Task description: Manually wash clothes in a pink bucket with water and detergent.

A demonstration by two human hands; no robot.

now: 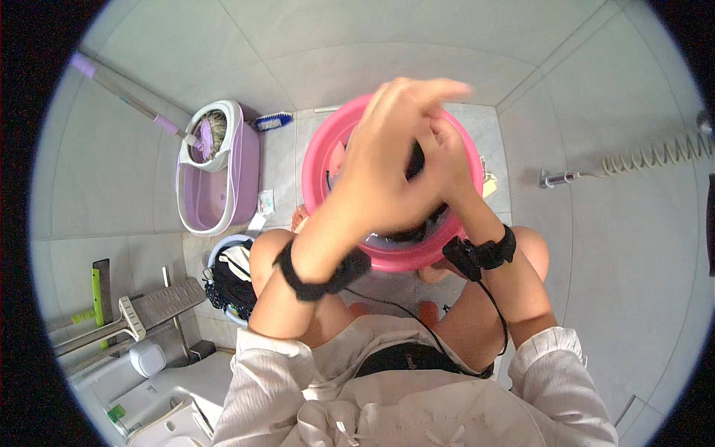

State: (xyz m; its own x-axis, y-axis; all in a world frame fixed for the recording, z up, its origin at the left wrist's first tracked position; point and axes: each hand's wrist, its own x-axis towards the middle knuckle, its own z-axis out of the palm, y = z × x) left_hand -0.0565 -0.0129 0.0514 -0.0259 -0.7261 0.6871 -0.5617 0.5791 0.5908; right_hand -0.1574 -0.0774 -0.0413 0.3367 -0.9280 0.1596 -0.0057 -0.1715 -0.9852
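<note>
Above a round pink plastic basin (385,264), both of my hands are raised close together. My left hand (385,162), blurred, has its thumb or a finger stretched to the right and covers much of the basin. Just behind it, my right hand (453,162) has curled fingers near the left hand's palm; whether the hands touch is unclear. I see no object in either hand, though their overlap hides part of the fingers. Dark wet cloth (410,233) lies in water in the basin, with a pink item (337,157) at its left side. Black straps circle both wrists.
A purple mop bucket (246,167) holding a mop (206,139) stands left, beside a blue scrubbing brush (273,121). Clothes (232,279) fill a light blue basin (223,243) by my left knee. Squeegees (134,318) are at lower left; a coiled hose (653,156) hangs right.
</note>
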